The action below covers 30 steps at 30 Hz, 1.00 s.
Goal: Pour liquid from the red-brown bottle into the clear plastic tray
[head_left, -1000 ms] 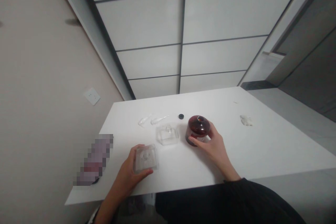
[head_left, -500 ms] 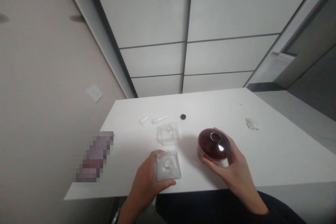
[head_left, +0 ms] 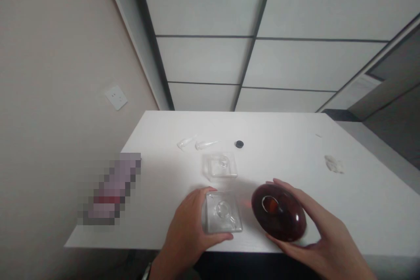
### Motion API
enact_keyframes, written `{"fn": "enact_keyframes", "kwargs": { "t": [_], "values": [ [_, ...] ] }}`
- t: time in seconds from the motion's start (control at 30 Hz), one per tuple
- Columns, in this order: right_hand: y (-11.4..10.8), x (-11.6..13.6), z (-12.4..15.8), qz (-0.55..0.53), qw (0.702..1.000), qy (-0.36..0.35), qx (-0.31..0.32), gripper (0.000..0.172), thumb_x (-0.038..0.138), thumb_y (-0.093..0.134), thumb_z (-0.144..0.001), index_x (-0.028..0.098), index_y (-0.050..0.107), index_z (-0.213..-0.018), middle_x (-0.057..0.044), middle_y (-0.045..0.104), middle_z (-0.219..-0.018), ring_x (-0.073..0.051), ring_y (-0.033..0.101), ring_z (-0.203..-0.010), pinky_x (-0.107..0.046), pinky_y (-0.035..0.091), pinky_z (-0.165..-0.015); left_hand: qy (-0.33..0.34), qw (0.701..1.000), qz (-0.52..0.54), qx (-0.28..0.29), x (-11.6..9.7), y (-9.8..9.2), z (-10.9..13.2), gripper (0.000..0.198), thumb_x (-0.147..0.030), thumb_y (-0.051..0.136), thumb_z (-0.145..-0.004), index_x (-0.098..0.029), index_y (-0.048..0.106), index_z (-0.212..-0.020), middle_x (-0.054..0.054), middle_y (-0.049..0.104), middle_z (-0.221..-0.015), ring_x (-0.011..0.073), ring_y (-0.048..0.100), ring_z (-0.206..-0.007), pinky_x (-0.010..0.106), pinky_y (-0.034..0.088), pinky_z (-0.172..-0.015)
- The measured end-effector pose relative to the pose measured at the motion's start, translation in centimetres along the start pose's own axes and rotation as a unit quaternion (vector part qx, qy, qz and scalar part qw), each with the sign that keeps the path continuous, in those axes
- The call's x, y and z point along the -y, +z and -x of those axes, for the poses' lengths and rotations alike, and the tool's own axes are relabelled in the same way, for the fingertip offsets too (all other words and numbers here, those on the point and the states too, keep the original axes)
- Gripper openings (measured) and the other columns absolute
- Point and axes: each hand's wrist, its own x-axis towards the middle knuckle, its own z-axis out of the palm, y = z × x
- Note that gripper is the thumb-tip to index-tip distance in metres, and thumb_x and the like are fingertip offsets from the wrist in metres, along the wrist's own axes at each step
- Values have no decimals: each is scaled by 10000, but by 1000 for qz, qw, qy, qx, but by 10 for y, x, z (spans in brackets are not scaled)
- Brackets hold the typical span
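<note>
My left hand [head_left: 185,225] is closed around a clear square glass bottle [head_left: 215,223] at the table's front edge, thumb on the near side and fingers on the far side. A round opening shows on the bottle's top. To its right, my right hand [head_left: 328,234] grips a round dark red bottle [head_left: 290,216] by its sides. This bottle leans left, its uncapped mouth facing up and towards the clear bottle, with a gap between them. Just beyond stands another clear square glass bottle [head_left: 232,167], apart from both hands.
On the white table [head_left: 278,140], a small black cap [head_left: 239,144] lies behind the bottles. Two clear, thin-tipped pieces [head_left: 205,145] lie left of it. A crumpled whitish scrap [head_left: 334,164] is at the right. A pixelated pinkish item [head_left: 114,188] is at the left edge.
My right hand has tipped the red bottle to the left, where it was nearly upright before, and brought it nearer to me. My left hand still holds the clear bottle. The camera view has shifted.
</note>
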Motion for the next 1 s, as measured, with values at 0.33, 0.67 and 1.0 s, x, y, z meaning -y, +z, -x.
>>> {"fn": "enact_keyframes", "kwargs": {
  "t": [0.33, 0.67, 1.0],
  "values": [
    [-7, 11, -12, 100, 992, -78, 30, 557, 223, 628, -909, 186, 502, -1450, -148, 776, -1263, -245, 804, -1087, -303, 686, -866, 21, 1000, 11, -7, -2, 1, 0, 818, -318, 1040, -593, -239, 648, -1307, 126, 733, -1324, 392, 691, -1233, 632, 548, -1088],
    [-5, 15, -18, 204, 966, -151, 47, 446, 174, 457, -992, 124, 542, -1427, -144, 789, -1197, -222, 801, -1027, -284, 681, -801, 27, 1000, 7, 0, -2, 0, -1, 858, -347, 1054, -584, -232, 638, -1325, 139, 717, -1356, 402, 674, -1268, 663, 528, -1107],
    [-9, 17, -23, 255, 950, -174, 41, 435, 167, 428, -1004, 113, 560, -1415, -140, 796, -1207, -238, 794, -994, -319, 668, -762, 39, 999, 4, 3, -5, -3, -2, 868, -401, 1060, -577, -228, 639, -1316, 144, 726, -1345, 409, 683, -1257, 657, 543, -1091]
  ]
}}
